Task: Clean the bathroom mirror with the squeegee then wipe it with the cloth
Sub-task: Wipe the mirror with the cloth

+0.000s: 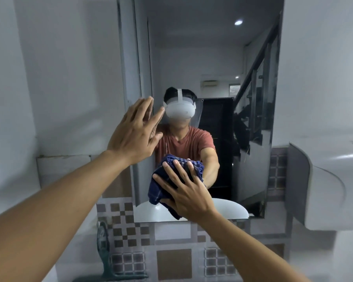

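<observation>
The tall bathroom mirror (222, 58) hangs on the wall straight ahead and reflects a person in a red shirt wearing a white headset. My right hand (186, 192) presses a bunched dark blue checked cloth (159, 188) flat against the lower middle of the glass, fingers spread over it. My left hand (136, 131) is open with fingers apart, its palm laid against the mirror's left edge at head height. No squeegee is in view.
A white sink (334, 180) juts out at the right, beside the mirror. Brown and white patterned tiles (130, 231) cover the wall below the glass. A dark green faucet (104, 247) stands at the lower left. Plain grey wall fills the left side.
</observation>
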Demonstrator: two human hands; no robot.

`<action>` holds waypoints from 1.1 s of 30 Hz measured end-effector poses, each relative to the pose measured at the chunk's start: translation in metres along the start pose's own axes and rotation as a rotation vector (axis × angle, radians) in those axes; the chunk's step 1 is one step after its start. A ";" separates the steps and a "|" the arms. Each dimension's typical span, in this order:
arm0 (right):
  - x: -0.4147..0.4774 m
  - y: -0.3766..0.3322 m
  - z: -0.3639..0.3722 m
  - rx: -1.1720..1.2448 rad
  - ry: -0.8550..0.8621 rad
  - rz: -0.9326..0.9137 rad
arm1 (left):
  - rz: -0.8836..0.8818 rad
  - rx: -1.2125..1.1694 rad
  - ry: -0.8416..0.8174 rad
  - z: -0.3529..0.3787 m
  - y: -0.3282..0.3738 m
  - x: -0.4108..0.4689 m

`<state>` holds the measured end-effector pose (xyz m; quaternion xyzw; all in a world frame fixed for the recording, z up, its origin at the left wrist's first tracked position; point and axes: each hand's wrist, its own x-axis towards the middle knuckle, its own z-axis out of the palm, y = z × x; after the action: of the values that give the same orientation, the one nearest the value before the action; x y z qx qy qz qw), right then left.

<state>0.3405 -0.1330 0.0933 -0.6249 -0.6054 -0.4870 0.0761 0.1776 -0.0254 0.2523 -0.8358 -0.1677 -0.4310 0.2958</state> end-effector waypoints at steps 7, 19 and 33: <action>-0.019 0.054 -0.018 -0.054 0.002 0.118 | -0.028 0.029 -0.013 0.006 0.003 -0.005; -0.067 0.112 -0.026 0.102 0.061 0.650 | -0.042 0.001 -0.004 0.015 0.008 -0.023; -0.124 0.068 0.014 0.193 0.021 0.769 | -0.036 -0.014 0.016 0.017 0.004 -0.022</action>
<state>0.4298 -0.2250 0.0324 -0.7910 -0.3692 -0.3704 0.3176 0.1772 -0.0183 0.2253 -0.8312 -0.1776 -0.4441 0.2833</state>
